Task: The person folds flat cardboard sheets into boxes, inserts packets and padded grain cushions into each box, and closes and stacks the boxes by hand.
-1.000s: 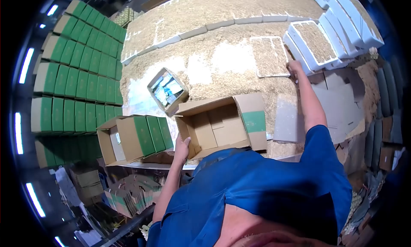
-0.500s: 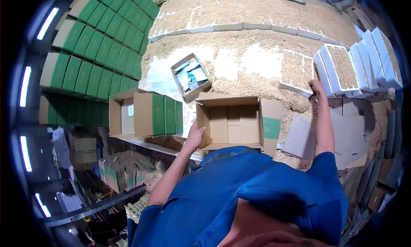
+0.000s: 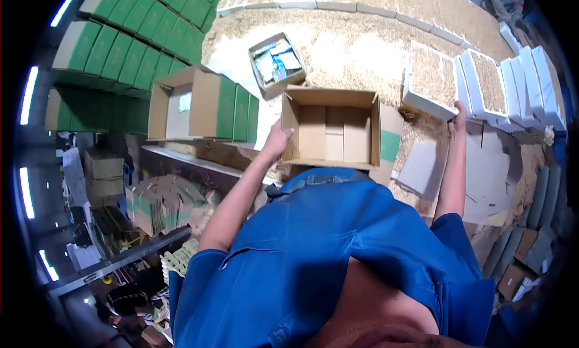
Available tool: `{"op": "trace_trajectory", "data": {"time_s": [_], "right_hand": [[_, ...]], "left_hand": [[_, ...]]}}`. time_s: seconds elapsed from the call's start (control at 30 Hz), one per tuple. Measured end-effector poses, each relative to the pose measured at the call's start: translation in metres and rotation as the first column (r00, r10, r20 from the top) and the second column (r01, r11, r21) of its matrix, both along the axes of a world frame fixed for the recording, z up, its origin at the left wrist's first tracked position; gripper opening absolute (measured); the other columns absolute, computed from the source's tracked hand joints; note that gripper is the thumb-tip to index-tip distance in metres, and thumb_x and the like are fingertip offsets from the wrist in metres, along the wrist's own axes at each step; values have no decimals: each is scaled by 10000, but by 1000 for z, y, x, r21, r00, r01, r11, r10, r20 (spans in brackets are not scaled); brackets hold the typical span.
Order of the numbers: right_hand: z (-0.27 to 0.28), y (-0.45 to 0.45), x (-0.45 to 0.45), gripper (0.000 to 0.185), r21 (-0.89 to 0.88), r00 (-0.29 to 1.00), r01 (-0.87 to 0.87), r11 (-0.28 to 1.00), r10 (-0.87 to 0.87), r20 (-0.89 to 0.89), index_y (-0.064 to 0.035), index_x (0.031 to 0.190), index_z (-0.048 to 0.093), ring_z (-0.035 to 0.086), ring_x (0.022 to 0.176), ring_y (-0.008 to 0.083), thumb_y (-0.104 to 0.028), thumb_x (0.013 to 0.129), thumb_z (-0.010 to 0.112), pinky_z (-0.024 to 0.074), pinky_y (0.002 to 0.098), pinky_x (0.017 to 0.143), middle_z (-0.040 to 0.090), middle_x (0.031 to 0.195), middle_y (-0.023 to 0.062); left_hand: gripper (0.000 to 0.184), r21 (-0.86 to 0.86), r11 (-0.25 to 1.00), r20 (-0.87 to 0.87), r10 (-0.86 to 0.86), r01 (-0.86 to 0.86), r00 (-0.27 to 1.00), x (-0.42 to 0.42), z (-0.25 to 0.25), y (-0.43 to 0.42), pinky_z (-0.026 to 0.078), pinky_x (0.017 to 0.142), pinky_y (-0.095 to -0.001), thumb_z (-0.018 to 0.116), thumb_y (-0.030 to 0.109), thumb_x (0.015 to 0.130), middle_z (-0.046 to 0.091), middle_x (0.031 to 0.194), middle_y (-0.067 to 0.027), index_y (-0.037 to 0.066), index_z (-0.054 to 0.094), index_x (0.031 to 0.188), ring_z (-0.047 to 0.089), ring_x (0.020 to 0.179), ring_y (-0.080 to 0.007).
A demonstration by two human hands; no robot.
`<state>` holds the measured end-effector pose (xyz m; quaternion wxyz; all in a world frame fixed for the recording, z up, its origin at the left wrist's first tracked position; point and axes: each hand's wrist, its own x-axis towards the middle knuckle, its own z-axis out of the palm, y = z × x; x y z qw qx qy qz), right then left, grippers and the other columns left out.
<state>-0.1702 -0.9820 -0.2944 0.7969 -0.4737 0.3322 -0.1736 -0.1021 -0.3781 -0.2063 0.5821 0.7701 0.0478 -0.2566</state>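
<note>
- Your left hand is grasping the left wall of the open cardboard box, thumb at the inner side; the box sits on the work surface right in front of you.
- Your right hand is closed around the near right corner of a white tray of straw-coloured flakes, beyond the box and to its right. The tray looks slightly tilted, but I can't tell whether it is fully lifted.
- Done, as far as shows: the box is formed, with its mouth upward and a green-banded flap folded outward on the right.
- Left, by my judgement: the box is neither filled nor closed, as only bare cardboard shows inside it.
- Beside it on the left stands another open carton with a pale slip inside, also unclosed.
- Farther left, the stacked green boxes look finished.
- The small carton of blue-and-white packets stands just beyond your box.
- More trays lean together to the right of your tray; their contents look undisturbed.
</note>
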Motion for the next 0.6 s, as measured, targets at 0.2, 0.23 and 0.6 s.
{"op": "trace_trajectory", "data": {"time_s": [0.2, 0.23, 0.6], "right_hand": [[108, -7, -23, 393, 54, 963, -207, 977, 193, 190, 71, 1187, 564, 647, 1042, 267, -200, 904, 524, 501, 371, 959, 656, 1125, 190], [121, -5, -24, 397, 4, 930, -290, 957, 281, 237, 75, 1196, 559, 648, 1039, 263, -197, 910, 515, 501, 369, 960, 660, 1121, 190], [158, 122, 10, 511, -151, 785, -611, 777, 571, -240, -7, 1119, 645, 640, 954, 193, -288, 698, 719, 460, 334, 922, 691, 960, 99]], "left_hand": [[477, 50, 992, 146, -121, 115, 982, 13, -25, 8, 467, 942, -368, 573, 102, 892, 652, 1148, -195, -19, 468, 1340, 630, 1034, -276], [477, 44, 992, 142, -124, 119, 982, 18, -26, 7, 467, 942, -368, 573, 102, 892, 652, 1148, -195, -19, 468, 1340, 630, 1034, -276], [660, -62, 979, 14, -194, 195, 981, 29, -6, 2, 381, 1037, -343, 424, 525, 1003, 565, 1313, -183, -4, 467, 1396, 518, 1210, -224]]}}
